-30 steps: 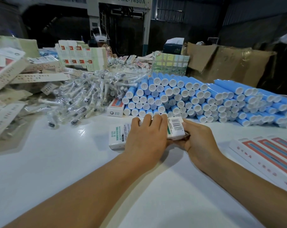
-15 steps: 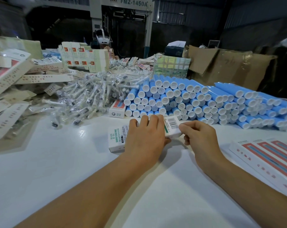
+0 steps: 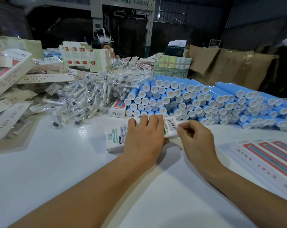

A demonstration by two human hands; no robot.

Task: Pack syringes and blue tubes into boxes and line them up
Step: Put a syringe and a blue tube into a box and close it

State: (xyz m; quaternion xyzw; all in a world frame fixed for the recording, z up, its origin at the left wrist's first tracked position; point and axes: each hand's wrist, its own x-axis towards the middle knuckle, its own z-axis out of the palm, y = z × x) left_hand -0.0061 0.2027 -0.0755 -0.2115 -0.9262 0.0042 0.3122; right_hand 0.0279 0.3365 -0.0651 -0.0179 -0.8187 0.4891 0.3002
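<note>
The white toothbrush box (image 3: 116, 139) lies flat on the tabletop (image 3: 60, 170) with its long axis running left to right, the left hand (image 3: 143, 139) grasping its middle from above and the right hand (image 3: 194, 139) pinching its nearer, barcoded right end.

I'm at a packing table (image 3: 60, 175) in a factory hall: a big grey machine (image 3: 123, 22) marked FMZ-1450A stands behind, stacks of blue tubes (image 3: 197, 99), heaps of wrapped syringes (image 3: 90, 97), flat unfolded boxes (image 3: 6, 76), cardboard sheets (image 3: 230, 66), and another worker (image 3: 105, 41) opposite me.
</note>
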